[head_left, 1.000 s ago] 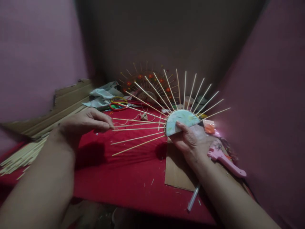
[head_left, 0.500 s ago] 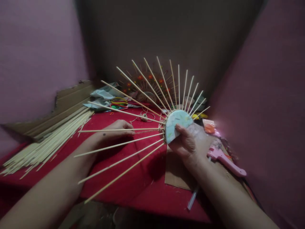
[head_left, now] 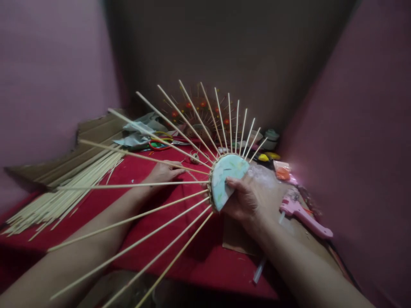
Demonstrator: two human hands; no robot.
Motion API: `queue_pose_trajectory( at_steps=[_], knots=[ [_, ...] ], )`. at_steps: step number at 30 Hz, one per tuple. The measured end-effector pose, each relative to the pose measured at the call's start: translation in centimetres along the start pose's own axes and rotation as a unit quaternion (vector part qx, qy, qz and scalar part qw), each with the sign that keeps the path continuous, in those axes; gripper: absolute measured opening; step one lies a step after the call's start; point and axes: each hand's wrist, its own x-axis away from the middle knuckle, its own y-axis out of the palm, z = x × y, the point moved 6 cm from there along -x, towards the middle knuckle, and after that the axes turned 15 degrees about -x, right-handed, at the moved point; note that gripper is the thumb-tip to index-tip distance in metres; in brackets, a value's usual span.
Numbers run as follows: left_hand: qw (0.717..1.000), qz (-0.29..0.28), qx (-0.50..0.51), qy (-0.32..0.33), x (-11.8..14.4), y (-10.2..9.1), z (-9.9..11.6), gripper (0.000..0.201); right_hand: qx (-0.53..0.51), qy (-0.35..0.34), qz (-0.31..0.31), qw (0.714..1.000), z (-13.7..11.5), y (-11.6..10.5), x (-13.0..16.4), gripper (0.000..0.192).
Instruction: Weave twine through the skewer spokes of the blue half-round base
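Note:
A pale blue patterned half-disc [head_left: 228, 173] with long thin wooden sticks [head_left: 170, 122] fanning out from its curved edge is tilted above the table. My right hand [head_left: 244, 201] grips it by the straight side, thumb on the face and fingers behind. Brown twine wraps the curved rim where the sticks begin. Left of the disc, behind the sticks, my left hand [head_left: 163, 172] is closed in a pinch on a length of twine [head_left: 192, 175] leading to the rim. A small ball of twine [head_left: 194, 158] lies on the red cloth beyond.
Loose sticks [head_left: 77, 184] lie at left beside torn cardboard [head_left: 99, 126]. Scissors [head_left: 160, 141] rest at the back, before a similar stick fan with red flowers [head_left: 202, 105]. A pink glue gun [head_left: 305, 216] lies on cardboard at right. Red cloth [head_left: 192, 256] covers the table.
The fan has come nearer, moving left and slightly down, and turned a little anticlockwise in my right hand. My left hand still pinches the twine, having shifted slightly.

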Motion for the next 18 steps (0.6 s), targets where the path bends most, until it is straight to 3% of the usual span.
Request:
queue_pose_trajectory(
  at_steps=[4, 6, 9, 13, 16, 18],
  knots=[
    [0.995, 0.052, -0.033, 0.074, 0.2, -2.0, 1.2, 0.026, 0.013, -0.045, -0.004, 0.999, -0.6, -0.3, -0.3, 0.029],
    [0.992, 0.054, 0.001, 0.113, 0.7, -2.6, 2.3, 0.034, 0.015, -0.061, -0.01, 0.998, -0.9, -0.4, -0.5, 0.03],
    [0.984, -0.064, 0.135, 0.102, 1.9, -1.7, 3.8, 0.038, 0.006, -0.06, -0.003, 0.998, -1.0, -0.6, -0.7, 0.033],
    [0.939, -0.217, 0.249, 0.093, 4.0, 0.6, 6.1, 0.047, -0.014, -0.061, 0.006, 0.998, -1.3, -0.9, -0.8, 0.032],
    [0.91, -0.283, 0.289, 0.085, 5.0, 2.1, 7.0, 0.048, -0.022, -0.058, 0.011, 0.998, -1.4, -1.1, -0.9, 0.029],
    [0.913, -0.278, 0.289, 0.074, 5.0, 2.8, 6.9, 0.04, -0.028, -0.056, 0.018, 0.998, -1.4, -1.2, -0.9, 0.028]
  ],
)
